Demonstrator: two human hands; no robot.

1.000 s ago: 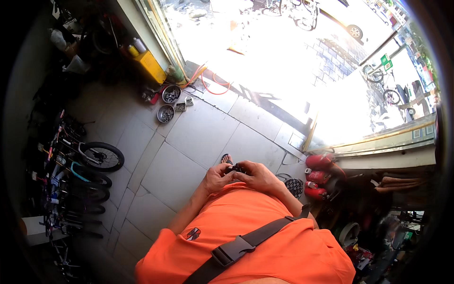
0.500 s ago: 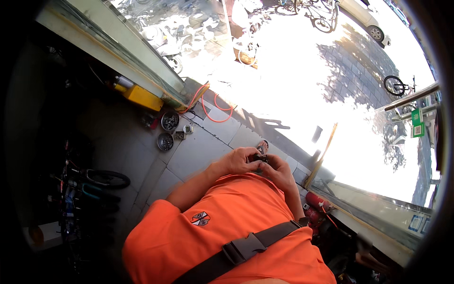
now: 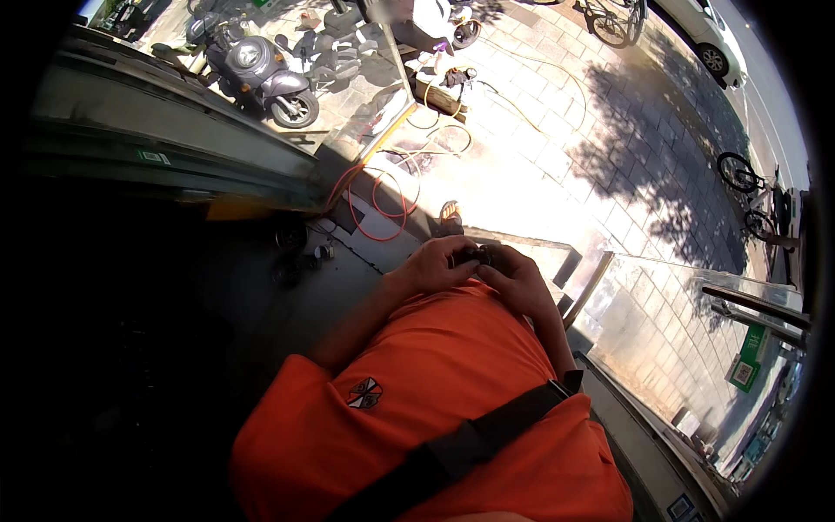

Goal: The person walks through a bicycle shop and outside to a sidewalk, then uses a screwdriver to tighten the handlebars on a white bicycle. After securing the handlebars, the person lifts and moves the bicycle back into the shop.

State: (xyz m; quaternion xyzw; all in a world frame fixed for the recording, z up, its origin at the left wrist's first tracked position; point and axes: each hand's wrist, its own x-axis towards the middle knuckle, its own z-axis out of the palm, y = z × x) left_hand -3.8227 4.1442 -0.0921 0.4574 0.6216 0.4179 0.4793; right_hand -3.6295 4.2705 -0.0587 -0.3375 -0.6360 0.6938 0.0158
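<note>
My left hand [image 3: 435,265] and my right hand [image 3: 515,280] meet in front of my orange shirt [image 3: 452,383]. Both are closed around one small dark object [image 3: 475,255] held between the fingertips. What kind of object it is cannot be told at this size. A black strap [image 3: 461,448] crosses my chest.
An orange hose [image 3: 374,204] lies coiled on the ground by the doorway. A grey scooter [image 3: 257,74] is parked outside at the upper left. Bicycles [image 3: 748,187] stand on the sunlit pavement at the right. A glass panel [image 3: 670,322] stands at my right. The interior at left is dark.
The view has swung toward the street: scooters and more pavement now show at the top. My hands stay together on the small dark object in front of my chest.
</note>
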